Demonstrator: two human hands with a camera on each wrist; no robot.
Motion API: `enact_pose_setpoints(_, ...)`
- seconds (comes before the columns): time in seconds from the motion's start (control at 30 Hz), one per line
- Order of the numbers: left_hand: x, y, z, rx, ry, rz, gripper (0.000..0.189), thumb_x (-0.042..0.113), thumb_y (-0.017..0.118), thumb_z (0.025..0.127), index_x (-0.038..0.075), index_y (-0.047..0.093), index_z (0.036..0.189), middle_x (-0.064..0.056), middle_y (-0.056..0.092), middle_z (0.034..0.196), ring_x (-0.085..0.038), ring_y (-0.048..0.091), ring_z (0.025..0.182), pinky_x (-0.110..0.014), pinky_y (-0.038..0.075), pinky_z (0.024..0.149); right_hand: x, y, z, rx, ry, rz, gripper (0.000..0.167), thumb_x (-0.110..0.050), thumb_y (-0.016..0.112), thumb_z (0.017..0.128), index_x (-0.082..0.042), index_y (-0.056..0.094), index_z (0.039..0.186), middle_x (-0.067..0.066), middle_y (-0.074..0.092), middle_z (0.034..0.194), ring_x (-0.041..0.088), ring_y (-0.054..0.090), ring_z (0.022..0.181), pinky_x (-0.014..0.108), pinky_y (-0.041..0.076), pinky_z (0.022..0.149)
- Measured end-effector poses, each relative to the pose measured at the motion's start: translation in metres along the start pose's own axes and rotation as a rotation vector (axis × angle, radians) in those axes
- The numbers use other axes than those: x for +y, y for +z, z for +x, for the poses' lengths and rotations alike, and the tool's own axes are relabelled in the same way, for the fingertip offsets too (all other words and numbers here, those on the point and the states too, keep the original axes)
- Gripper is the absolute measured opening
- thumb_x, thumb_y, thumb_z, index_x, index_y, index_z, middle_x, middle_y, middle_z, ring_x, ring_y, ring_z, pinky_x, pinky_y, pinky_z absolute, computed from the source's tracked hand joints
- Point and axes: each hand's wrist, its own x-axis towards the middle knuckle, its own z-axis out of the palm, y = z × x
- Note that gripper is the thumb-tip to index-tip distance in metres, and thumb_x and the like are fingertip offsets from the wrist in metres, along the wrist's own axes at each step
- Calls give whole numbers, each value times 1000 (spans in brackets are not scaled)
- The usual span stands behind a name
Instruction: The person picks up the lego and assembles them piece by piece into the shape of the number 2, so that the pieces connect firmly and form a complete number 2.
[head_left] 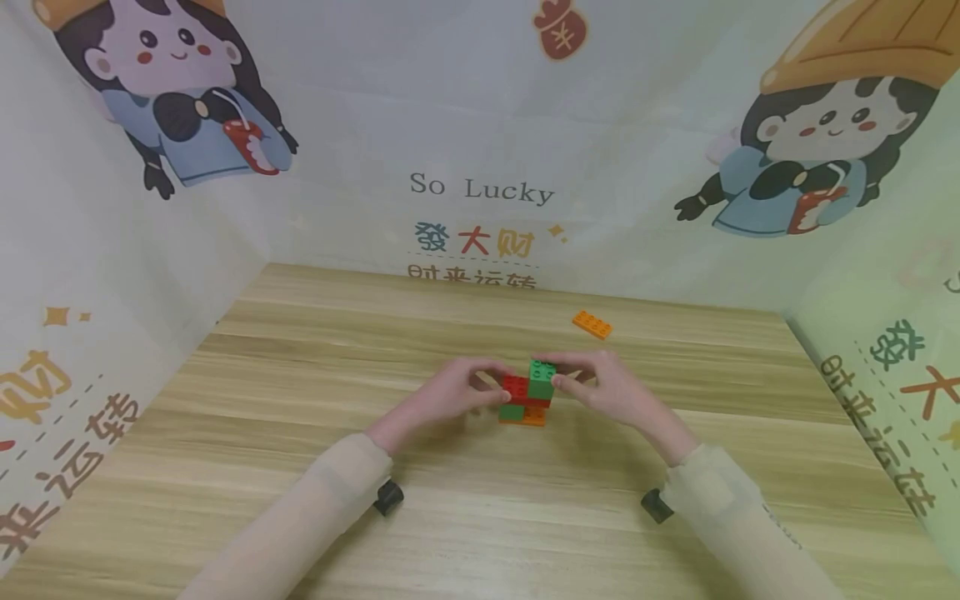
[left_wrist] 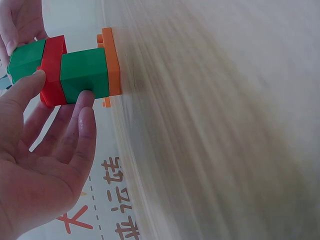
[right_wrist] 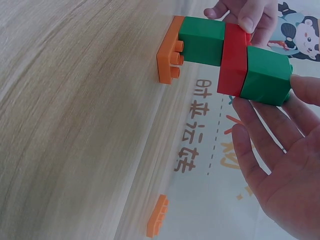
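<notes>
A small stack of toy building bricks stands on the table between both hands. At its foot lies an orange flat brick (right_wrist: 166, 55); one green brick (left_wrist: 85, 75) sits on that plate's left side. A red flat brick (right_wrist: 234, 60) bridges above it, and an upper green brick (head_left: 542, 385) sits on the red one's right end. My left hand (head_left: 453, 390) holds the red brick between thumb and fingers, with fingertips also by the lower green brick. My right hand (head_left: 611, 390) pinches the upper green brick, thumb near its studded top. Part of the stack's far side is hidden.
Another orange flat brick (head_left: 592, 324) lies on the wooden table (head_left: 315, 350) behind the right hand. A printed white cloth (head_left: 480, 117) encloses the back and both sides. Black wrist-worn pieces (head_left: 388, 497) show beneath the sleeves.
</notes>
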Motion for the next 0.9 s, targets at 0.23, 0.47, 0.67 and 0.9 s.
enact_pose_setpoints(0.23,0,1,2,8,-4,-6,35,15,71,91,13,66,125,-10,68,116,-18,71,85,-36,60,66,1,-1,0,-8,0,9,39,-17,60,98,-17,60,137,11,63,137,26,70,100,42,59,85)
enact_pose_setpoints(0.47,1,1,1,12,-23,-2,35,16,72,90,13,66,125,-10,68,116,-17,71,85,-34,60,66,4,-4,2,-37,-68,2,40,-18,60,99,-12,58,138,11,66,133,27,68,109,40,58,90)
enact_pose_setpoints(0.67,0,1,1,19,-28,4,37,16,73,89,13,66,125,-9,69,117,-17,71,86,-34,60,66,8,-15,7,6,-86,2,42,-16,59,99,-12,55,140,11,64,135,30,64,117,42,55,96)
enact_pose_setpoints(0.9,1,1,0,20,-24,-5,37,16,73,89,13,67,125,-9,69,115,-17,71,86,-34,60,66,15,-29,12,63,-25,-28,43,-20,61,98,-16,56,140,9,62,139,30,60,122,48,52,99)
